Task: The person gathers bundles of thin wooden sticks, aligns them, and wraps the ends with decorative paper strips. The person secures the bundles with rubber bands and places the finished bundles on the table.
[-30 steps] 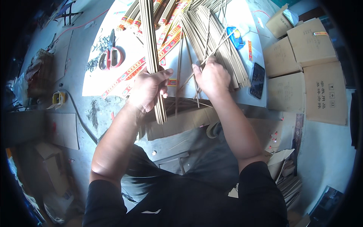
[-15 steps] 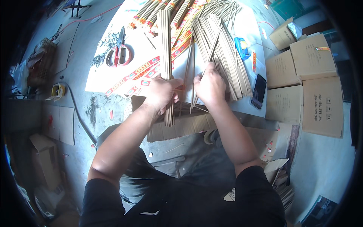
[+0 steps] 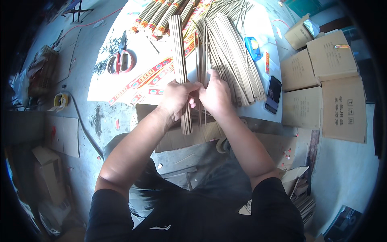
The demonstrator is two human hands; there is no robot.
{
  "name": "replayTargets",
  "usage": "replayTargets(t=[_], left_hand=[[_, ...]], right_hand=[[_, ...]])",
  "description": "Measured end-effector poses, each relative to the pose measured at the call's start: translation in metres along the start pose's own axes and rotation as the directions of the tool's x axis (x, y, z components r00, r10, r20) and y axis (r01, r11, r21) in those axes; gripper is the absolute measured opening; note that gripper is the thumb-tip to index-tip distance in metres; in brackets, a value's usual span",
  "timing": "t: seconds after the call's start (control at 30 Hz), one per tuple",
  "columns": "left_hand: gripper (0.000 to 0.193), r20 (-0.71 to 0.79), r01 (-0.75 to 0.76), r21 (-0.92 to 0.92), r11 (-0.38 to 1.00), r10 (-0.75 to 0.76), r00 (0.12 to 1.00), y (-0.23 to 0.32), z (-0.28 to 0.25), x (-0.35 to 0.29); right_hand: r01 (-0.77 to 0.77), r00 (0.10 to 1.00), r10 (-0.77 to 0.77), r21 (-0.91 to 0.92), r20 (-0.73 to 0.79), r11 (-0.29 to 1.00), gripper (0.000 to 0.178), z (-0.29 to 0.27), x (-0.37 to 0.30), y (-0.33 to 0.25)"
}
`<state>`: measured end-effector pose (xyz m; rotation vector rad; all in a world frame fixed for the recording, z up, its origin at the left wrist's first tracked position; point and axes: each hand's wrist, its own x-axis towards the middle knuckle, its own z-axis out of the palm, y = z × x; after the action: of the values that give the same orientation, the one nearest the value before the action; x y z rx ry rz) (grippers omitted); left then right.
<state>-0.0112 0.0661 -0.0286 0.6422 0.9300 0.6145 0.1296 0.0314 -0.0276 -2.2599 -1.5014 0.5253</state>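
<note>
My left hand (image 3: 176, 99) is wrapped round an upright bundle of thin brown incense sticks (image 3: 177, 48) whose lower ends stick out below the fist. Right beside it, my right hand (image 3: 217, 96) is closed on a few loose incense sticks (image 3: 207, 48), with its fingertips touching or nearly touching those of my left hand. A broad loose pile of incense sticks (image 3: 238, 60) lies on the white table (image 3: 102, 90) just right of my right hand. Red and yellow printed paper strips (image 3: 145, 76) lie on the table to the left of the bundle.
Finished bundles with red bands (image 3: 159, 18) lie at the far side. Scissors (image 3: 121, 60) and dark rubber bands (image 3: 100, 66) are at the left, a blue tape measure (image 3: 252, 49) and a phone (image 3: 273, 94) at the right. Cardboard boxes (image 3: 342, 109) stand beyond; an open carton (image 3: 185, 135) sits below the table edge.
My right hand has come left from the pile to meet my left hand, bringing a few sticks beside the bundle. My left hand keeps its hold on the bundle.
</note>
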Motion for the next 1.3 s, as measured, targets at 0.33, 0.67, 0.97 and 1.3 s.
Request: replayTargets(t=[0.33, 0.67, 0.97, 1.3], left_hand=[[0.013, 0.029, 0.144, -0.149, 0.978, -0.142, 0.99, 0.003, 0.002, 0.004], [0.016, 0.194, 0.187, -0.261, 0.947, -0.138, 0.971, 0.013, -0.006, 0.0], [0.024, 0.282, 0.117, -0.252, 0.96, -0.043, 0.959, -0.001, -0.004, 0.002], [0.051, 0.22, -0.014, -0.461, 0.887, 0.129, 0.967, -0.027, 0.033, 0.016]], right_hand=[[0.042, 0.999, -0.043, 0.025, 0.007, 0.999, 0.033, -0.002, 0.018, 0.011], [-0.108, 0.945, -0.016, 0.359, 0.327, 0.927, 0.03, -0.042, 0.029, 0.044], [-0.182, 0.939, -0.084, 0.69, 0.332, 0.701, 0.021, -0.127, -0.018, 0.013], [0.317, 0.938, -0.32, -0.039, -0.135, 0.948, 0.038, -0.042, -0.029, -0.015]])
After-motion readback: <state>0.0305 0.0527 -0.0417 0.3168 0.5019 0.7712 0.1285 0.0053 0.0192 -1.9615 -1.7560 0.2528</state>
